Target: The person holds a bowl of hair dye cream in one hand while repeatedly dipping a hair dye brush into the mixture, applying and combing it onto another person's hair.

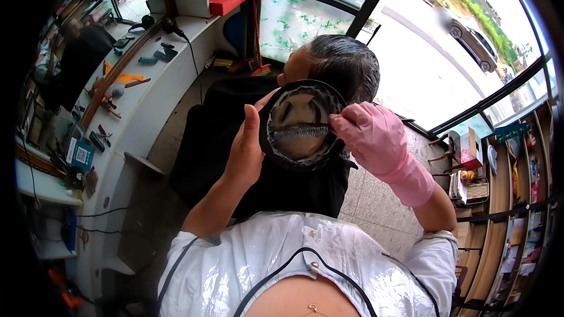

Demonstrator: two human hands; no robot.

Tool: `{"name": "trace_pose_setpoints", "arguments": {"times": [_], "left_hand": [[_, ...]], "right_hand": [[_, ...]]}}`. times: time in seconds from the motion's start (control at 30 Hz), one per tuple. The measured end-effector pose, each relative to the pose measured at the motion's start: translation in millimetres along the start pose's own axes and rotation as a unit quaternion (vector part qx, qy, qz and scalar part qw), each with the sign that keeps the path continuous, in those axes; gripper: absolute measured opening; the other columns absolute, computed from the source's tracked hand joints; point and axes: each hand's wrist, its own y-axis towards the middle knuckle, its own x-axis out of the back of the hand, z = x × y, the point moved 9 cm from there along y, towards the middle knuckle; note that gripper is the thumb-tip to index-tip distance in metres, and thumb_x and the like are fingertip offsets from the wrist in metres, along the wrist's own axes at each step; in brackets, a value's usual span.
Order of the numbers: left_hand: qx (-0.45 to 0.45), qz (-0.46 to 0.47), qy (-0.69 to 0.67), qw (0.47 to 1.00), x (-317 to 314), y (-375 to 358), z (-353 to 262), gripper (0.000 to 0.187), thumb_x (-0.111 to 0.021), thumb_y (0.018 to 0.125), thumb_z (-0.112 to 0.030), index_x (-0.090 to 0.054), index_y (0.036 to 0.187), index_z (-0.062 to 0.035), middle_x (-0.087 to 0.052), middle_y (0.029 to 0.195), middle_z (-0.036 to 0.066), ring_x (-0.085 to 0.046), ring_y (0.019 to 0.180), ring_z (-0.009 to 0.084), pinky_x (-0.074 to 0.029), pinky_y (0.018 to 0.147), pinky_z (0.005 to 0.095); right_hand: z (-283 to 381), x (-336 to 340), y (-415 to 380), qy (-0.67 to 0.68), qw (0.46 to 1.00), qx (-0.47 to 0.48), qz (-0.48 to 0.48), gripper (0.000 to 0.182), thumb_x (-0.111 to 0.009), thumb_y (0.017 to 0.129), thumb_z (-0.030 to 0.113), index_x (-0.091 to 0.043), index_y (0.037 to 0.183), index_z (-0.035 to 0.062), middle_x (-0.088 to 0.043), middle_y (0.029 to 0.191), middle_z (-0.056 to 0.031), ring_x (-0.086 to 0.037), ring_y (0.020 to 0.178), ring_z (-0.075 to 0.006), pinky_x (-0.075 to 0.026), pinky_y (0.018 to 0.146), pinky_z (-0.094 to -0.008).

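My bare left hand (pixel 247 144) grips the near-left side of a black mixing bowl (pixel 271 155), thumb up along its outside. Creamy beige hair dye (pixel 299 149) coats the inside of the bowl, with paler smears round the wall. A pink glove covers my right hand (pixel 376 141), whose fingers are closed on a tint brush. The bristles of the tint brush (pixel 302 132) lie across the dye; its handle is mostly hidden by my fingers. Just beyond the bowl is a seated person's head with wet-looking, slicked-back dark hair (pixel 352 61).
A black cape (pixel 205 135) drapes the seated person. To the left runs a white counter (pixel 132 103) with a mirror, clips and a hair dryer (pixel 174 27). Wooden shelves (pixel 499 199) stand at right. Glass doors open the view to a street with a car (pixel 473 41).
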Motion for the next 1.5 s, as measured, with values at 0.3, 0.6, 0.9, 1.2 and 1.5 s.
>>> {"name": "trace_pose_setpoints", "arguments": {"times": [0.3,0.6,0.9,1.2,1.5], "left_hand": [[0.038,-0.047,-0.046,0.997,4.0,-4.9,-0.9,0.069,-0.03,0.089,-0.056,-0.034,0.131,-0.0017,-0.051,0.12,0.009,-0.048,0.111,0.0178,-0.038,0.095,0.0321],[0.049,-0.051,-0.087,0.994,28.8,-12.5,18.8,0.066,-0.031,0.09,-0.054,-0.036,0.13,-0.0011,-0.051,0.122,0.009,-0.049,0.111,0.0186,-0.038,0.096,0.0336],[0.042,-0.063,-0.108,0.991,36.7,-16.6,17.8,0.067,-0.033,0.089,-0.054,-0.035,0.13,-0.001,-0.05,0.123,0.009,-0.047,0.113,0.019,-0.036,0.098,0.0346],[0.044,-0.058,-0.105,0.992,39.3,-16.6,16.1,0.067,-0.034,0.089,-0.054,-0.034,0.13,-0.0015,-0.049,0.122,0.009,-0.047,0.113,0.019,-0.037,0.097,0.0347],[0.054,-0.036,-0.116,0.991,39.9,-13.7,18.7,0.068,-0.033,0.09,-0.054,-0.031,0.132,-0.0007,-0.049,0.122,0.009,-0.048,0.113,0.0193,-0.037,0.097,0.0341]], "right_hand": [[-3.1,13.9,-5.7,-0.225,0.965,0.016,-0.134,0.016,-0.064,0.075,0.01,-0.058,0.09,0.0113,-0.049,0.079,0.0034,-0.05,0.063,-0.0085,-0.038,0.047,-0.0222],[-114.2,25.7,10.7,0.022,0.965,-0.239,-0.101,0.017,-0.064,0.079,0.017,-0.061,0.088,0.0028,-0.06,0.075,-0.0107,-0.061,0.067,-0.0269,-0.047,0.058,-0.0344],[-126.2,-19.9,46.9,0.002,0.936,-0.308,0.171,0.028,-0.049,0.088,0.028,-0.061,0.082,0.003,-0.06,0.072,-0.0156,-0.06,0.07,-0.0322,-0.048,0.065,-0.0402],[-159.1,-3.7,24.4,-0.058,0.894,-0.398,0.197,0.025,-0.053,0.088,0.025,-0.059,0.081,0.0022,-0.054,0.06,-0.0117,-0.052,0.054,-0.0243,-0.039,0.054,-0.0399],[-128.1,-24.2,46.2,-0.053,0.89,-0.363,0.269,0.026,-0.05,0.089,0.027,-0.062,0.084,0.005,-0.058,0.067,-0.0122,-0.057,0.06,-0.0254,-0.044,0.059,-0.0387]]}}
